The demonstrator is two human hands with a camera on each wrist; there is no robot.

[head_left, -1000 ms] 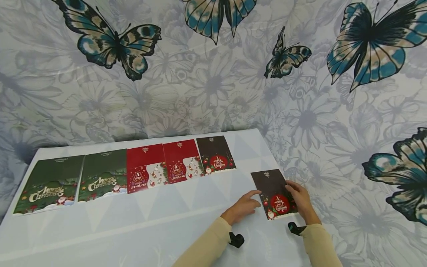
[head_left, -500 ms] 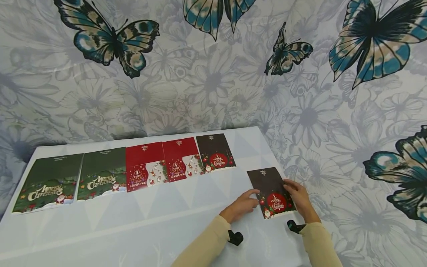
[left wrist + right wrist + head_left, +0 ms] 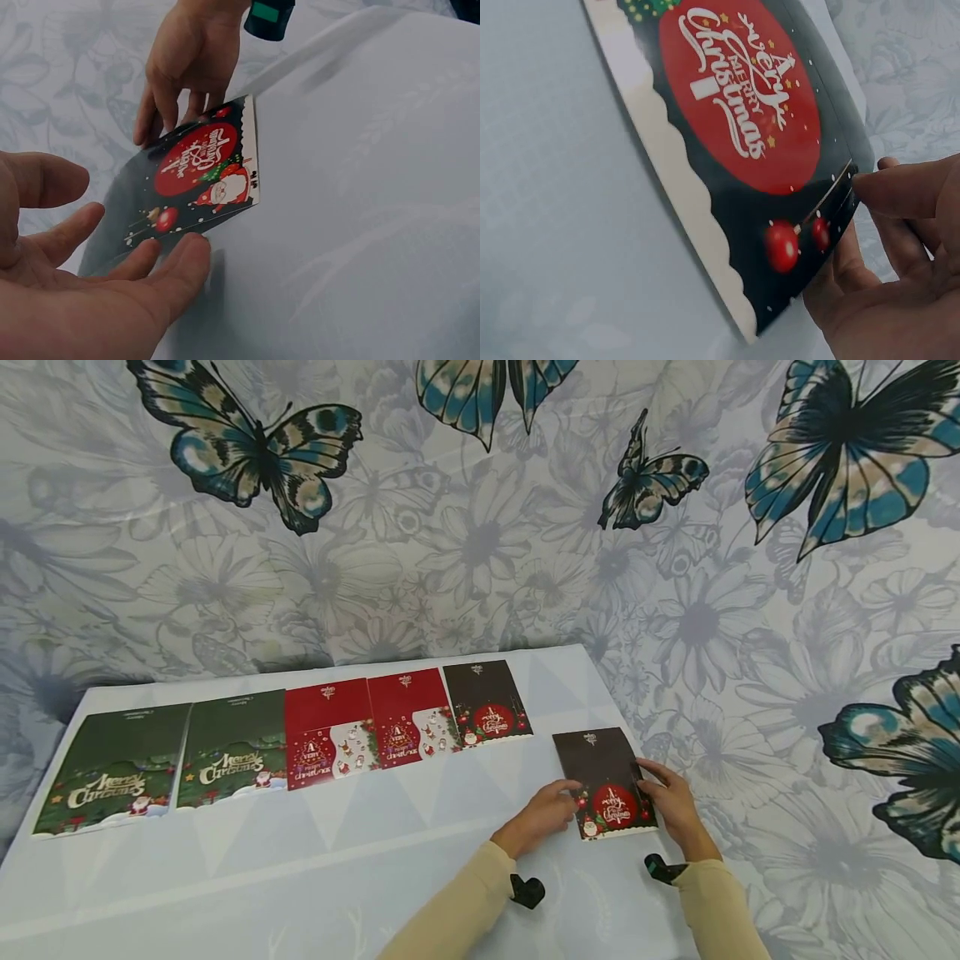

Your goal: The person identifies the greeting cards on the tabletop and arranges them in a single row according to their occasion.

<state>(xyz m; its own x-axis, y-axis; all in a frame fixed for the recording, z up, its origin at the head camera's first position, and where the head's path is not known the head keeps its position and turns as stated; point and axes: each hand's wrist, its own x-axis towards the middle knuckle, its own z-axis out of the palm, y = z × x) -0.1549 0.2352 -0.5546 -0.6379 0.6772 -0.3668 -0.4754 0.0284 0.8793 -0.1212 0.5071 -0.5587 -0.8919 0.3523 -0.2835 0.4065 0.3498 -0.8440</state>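
Note:
A dark Christmas card with a red round emblem lies unfolded near the table's right end. My right hand pinches its right edge; in the right wrist view the thumb is over the card's edge and the fingers curl beneath. At the left edge, my left hand touches the card with its fingertips. The left wrist view shows the left fingers loosely spread, not closed round the card. The card's near edge has a white, snow-like scalloped border.
Along the back of the table a row of cards runs leftward: another dark card, two red cards and two green cards. Butterfly-patterned cloth hangs behind and to the right.
The dark card has shifted a little to the left and away from me, with both hands staying at its edges. The row of cards keeps its arrangement.

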